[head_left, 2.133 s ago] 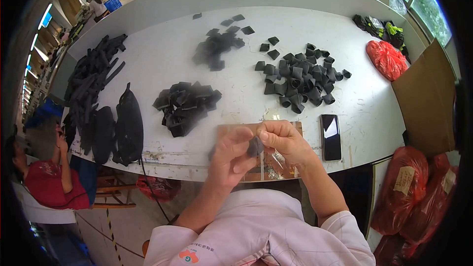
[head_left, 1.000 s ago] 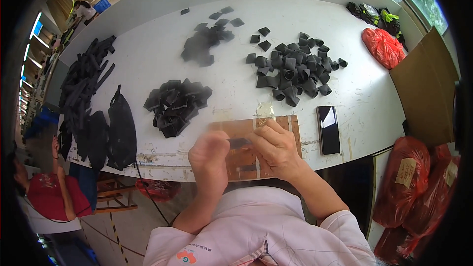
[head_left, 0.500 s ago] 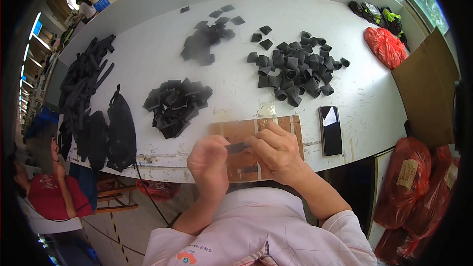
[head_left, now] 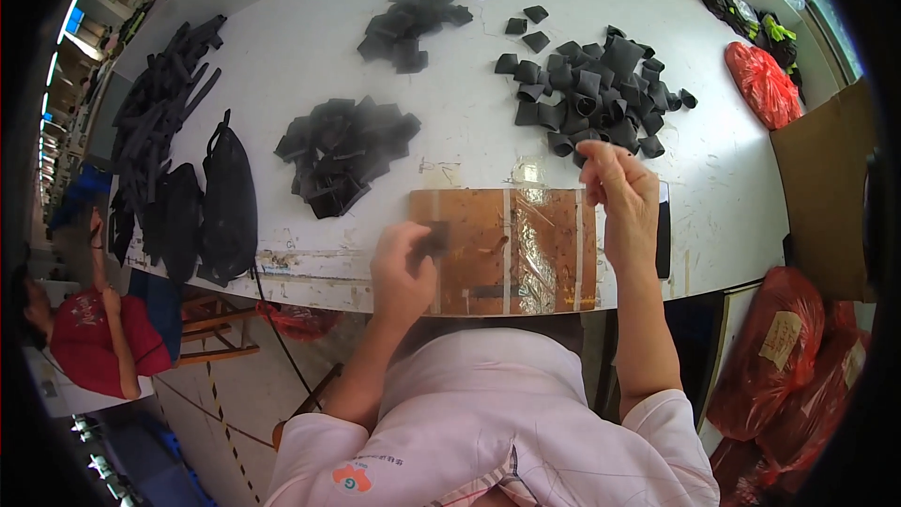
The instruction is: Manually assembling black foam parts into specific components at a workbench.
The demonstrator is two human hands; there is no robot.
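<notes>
My left hand [head_left: 402,268] is curled over the left edge of a brown board [head_left: 474,263], pinching a small black fabric piece [head_left: 435,238] blurred by motion. My right hand [head_left: 627,197] is raised past the board's far right corner, fingers loosely bent and apart, with nothing visible between them. Just beyond its fingertips lies a pile of black fabric loops [head_left: 554,113]. One black loop [head_left: 622,58] over that pile looks larger than its neighbours; whether it rests there I cannot tell. Left of the board is a heap of flat black pieces [head_left: 343,145].
Another black heap [head_left: 408,28] lies farther back on the white table [head_left: 460,122]. Long black strips [head_left: 160,103] and a black pouch [head_left: 230,211] are at left. A phone [head_left: 664,235] is partly behind my right arm. Red bags [head_left: 765,84] and cardboard [head_left: 826,169] stand right; a person [head_left: 103,343] sits left.
My hands have parted from over the board. The right moved forward and right to the loop pile; the left stayed near the board with a black piece. The view has shifted.
</notes>
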